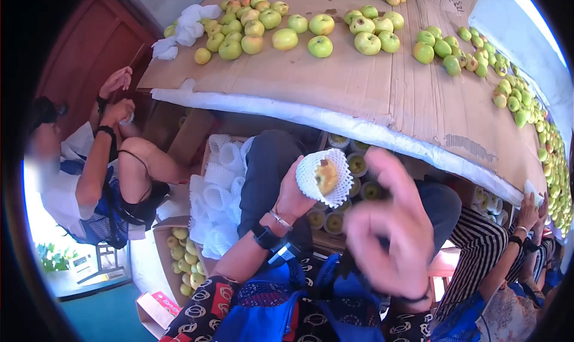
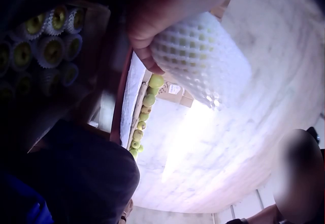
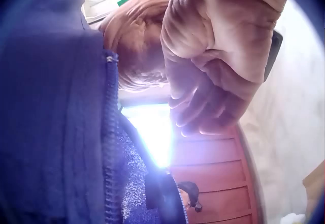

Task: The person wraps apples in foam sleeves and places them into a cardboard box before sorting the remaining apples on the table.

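In the head view my left hand [image 1: 289, 194] holds an apple [image 1: 326, 177] dressed in a white foam net sleeve [image 1: 307, 181]. The apple's brownish-yellow top shows at the sleeve's mouth. From the left wrist view, fingers curl round the side of the foam net [image 2: 195, 51], with green showing through its holes. My right hand [image 1: 391, 222] is blurred, raised to the right of the sleeved apple and apart from it. Its fingers hang loosely bent with nothing between them in the right wrist view [image 3: 218, 56].
Behind stands a cardboard-covered table [image 1: 275, 73] with many loose apples [image 1: 321, 25]. White foam nets [image 1: 221, 201] fill a box by my left knee; a carton of apples [image 1: 179, 252] is beside it. Sleeved apples [image 1: 333, 223] sit between my knees. People sit on both sides.
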Demonstrator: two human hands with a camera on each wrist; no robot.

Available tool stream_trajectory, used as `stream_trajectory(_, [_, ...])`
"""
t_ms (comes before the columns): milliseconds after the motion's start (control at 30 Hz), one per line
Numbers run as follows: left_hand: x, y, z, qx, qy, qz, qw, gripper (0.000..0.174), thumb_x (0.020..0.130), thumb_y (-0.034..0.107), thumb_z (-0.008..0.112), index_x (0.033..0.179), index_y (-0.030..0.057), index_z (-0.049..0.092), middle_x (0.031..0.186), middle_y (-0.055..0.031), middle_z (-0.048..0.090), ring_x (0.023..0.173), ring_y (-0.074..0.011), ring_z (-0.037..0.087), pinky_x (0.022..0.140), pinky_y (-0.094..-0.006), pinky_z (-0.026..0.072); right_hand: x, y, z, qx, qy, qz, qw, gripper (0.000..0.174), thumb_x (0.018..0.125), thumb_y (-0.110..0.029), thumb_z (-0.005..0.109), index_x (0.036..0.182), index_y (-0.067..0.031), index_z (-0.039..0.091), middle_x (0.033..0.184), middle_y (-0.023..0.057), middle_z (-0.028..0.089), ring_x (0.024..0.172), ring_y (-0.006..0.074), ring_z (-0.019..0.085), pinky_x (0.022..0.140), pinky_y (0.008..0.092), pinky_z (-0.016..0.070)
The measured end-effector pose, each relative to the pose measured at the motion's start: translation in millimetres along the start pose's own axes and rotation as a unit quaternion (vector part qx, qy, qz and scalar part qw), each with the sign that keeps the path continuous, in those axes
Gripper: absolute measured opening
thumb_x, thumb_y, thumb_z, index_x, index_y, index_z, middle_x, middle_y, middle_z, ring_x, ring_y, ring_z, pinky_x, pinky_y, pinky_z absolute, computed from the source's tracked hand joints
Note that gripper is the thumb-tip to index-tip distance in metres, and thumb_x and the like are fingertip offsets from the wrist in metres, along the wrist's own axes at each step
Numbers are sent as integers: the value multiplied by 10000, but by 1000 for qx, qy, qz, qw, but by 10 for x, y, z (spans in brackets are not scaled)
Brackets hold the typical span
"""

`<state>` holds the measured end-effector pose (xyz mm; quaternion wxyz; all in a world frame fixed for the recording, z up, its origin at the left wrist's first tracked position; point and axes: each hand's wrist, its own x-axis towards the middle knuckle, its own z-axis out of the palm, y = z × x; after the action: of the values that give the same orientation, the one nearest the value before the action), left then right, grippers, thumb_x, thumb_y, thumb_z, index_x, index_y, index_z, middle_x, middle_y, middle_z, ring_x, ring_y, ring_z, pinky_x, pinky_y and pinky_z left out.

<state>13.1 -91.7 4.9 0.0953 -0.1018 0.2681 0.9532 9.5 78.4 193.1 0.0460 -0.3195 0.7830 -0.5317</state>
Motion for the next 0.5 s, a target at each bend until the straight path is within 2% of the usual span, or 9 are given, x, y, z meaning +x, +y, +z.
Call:
stream_trajectory(33, [99,-17,-140,-114,25,-55,992,512,965,394,257,1258,22,453,1248,-144,518,1152,-289,498,1006,-431,369,-37,407,139,-109,84,-41,990,223,692,-68,663,910,-61,616,1298,232,395,1183,432,400,938,451,360])
stream_trajectory(133, [106,-49,-143,-102,28,-24,994,509,968,385,243,1247,17,457,1243,-150,521,1143,-286,505,1005,-413,367,-40,980,428,-129,85,-31,987,265,645,-76,702,903,-86,639,1306,223,393,1192,417,388,951,455,340])
stream_trajectory(200, [112,-68,-120,-73,23,-9,997,503,969,379,243,1240,16,461,1233,-149,528,1137,-281,509,1002,-403,369,-53,1113,537,-204,97,-13,974,337,615,-111,736,939,-83,644,1326,219,371,1226,419,343,978,469,302])
stream_trajectory(267, [98,-74,-109,-38,23,7,999,497,970,373,243,1233,15,465,1223,-149,535,1132,-276,514,1000,-394,370,-61,1138,557,-213,86,11,973,370,595,-128,752,947,-83,646,1337,214,359,1235,421,324,984,473,288])
stream_trajectory(333, [92,-92,-90,-11,50,43,998,455,985,327,232,1195,15,487,1152,-111,571,1075,-218,547,955,-350,404,-57,1180,591,-248,76,40,965,434,548,-163,782,951,-80,647,1356,208,335,1247,425,301,988,481,270])
stream_trajectory(500, [74,-98,-30,37,67,67,995,445,988,325,232,1181,18,490,1106,-107,584,1030,-198,568,915,-338,434,-97,1327,635,-223,72,81,969,416,543,-137,783,929,-71,643,1354,222,332,1253,431,297,988,484,268])
